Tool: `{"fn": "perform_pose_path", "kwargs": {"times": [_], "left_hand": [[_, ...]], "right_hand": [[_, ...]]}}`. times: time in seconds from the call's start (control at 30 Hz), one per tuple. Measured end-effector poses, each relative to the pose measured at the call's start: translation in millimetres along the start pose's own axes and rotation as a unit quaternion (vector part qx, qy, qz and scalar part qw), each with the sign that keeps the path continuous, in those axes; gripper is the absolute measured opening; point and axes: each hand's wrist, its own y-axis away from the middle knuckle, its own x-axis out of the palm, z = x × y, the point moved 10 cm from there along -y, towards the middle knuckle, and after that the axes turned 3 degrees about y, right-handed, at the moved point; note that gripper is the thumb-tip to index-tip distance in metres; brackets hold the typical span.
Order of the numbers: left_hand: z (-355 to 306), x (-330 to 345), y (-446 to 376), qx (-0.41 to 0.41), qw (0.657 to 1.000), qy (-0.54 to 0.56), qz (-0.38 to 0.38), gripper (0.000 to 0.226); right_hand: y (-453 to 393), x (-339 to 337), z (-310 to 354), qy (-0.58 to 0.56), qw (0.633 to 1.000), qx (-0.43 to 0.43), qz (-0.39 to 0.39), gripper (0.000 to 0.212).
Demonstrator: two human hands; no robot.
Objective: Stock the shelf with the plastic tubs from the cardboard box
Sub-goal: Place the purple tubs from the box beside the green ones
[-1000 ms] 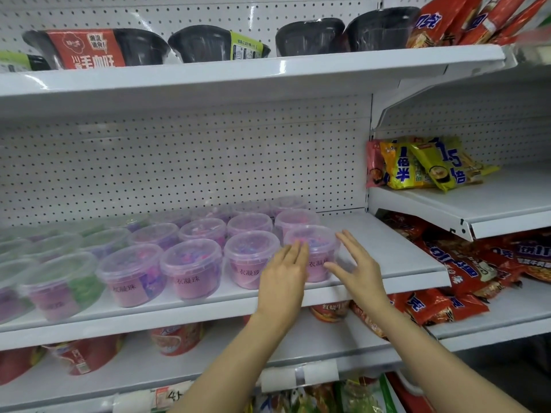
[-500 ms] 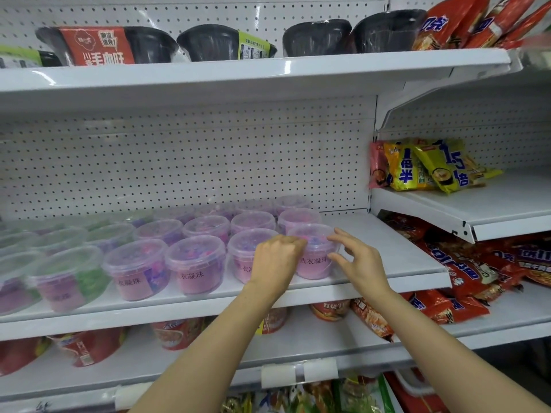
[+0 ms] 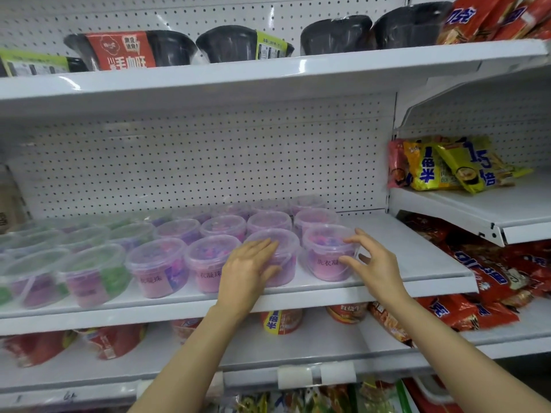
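Note:
Several clear plastic tubs with pink, purple and green contents stand in rows on the white middle shelf (image 3: 417, 257). My left hand (image 3: 247, 271) lies over the front of the second tub from the right (image 3: 287, 248), fingers on its lid and thumb against its side. My right hand (image 3: 372, 262) grips the right side of the rightmost front tub (image 3: 323, 254), fingertips on the lid rim and thumb on the wall. Both tubs stand upright on the shelf, a small gap between them. The cardboard box is out of view.
Bare shelf surface lies to the right of the tubs. Black bowls (image 3: 238, 44) sit on the upper shelf (image 3: 298, 70). Yellow noodle packs (image 3: 441, 168) lie on the right-hand shelf, red packs (image 3: 483, 281) below them, cup noodles (image 3: 280, 321) on the lower shelf.
The view has moved closer. My left hand slid from the rightmost tub onto its left neighbour. My right hand closed in on the rightmost tub, which now sits slightly further right.

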Motion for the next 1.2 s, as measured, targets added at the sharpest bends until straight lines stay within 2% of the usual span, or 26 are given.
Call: {"fn": "perform_pose_path", "kwargs": {"times": [0.1,0.3,0.4,0.53,0.77,0.93,1.07,1.2], "left_hand": [[11,-3,4,-0.017,1.000,0.015,0.002,0.053],[-3,0,-1,0.001,1.000,-0.022,-0.002,0.053],[-10,-5,-4,0.014,0.998,-0.051,-0.020,0.038],[-13,-9,-9,0.046,0.995,-0.084,0.001,0.036],[-27,-11,-11,0.050,0.990,-0.134,-0.010,0.011],[-23,-13,-7,0.061,0.988,-0.134,-0.045,0.029],[-12,-26,3,0.044,0.992,-0.108,-0.047,0.046],[35,-55,30,0.005,0.991,-0.107,-0.078,0.041]], "right_hand": [[0,-1,-2,-0.018,1.000,0.000,-0.015,0.031],[1,3,1,-0.019,1.000,0.001,-0.016,0.031],[0,1,0,-0.011,1.000,0.007,-0.013,0.031],[0,2,-3,-0.026,1.000,0.016,0.001,0.031],[0,3,0,-0.021,1.000,0.018,0.002,0.031],[3,1,8,0.053,0.999,0.003,0.005,0.034],[7,0,17,0.120,0.993,-0.011,-0.006,0.057],[11,5,41,0.211,0.969,-0.119,-0.045,0.062]]}}
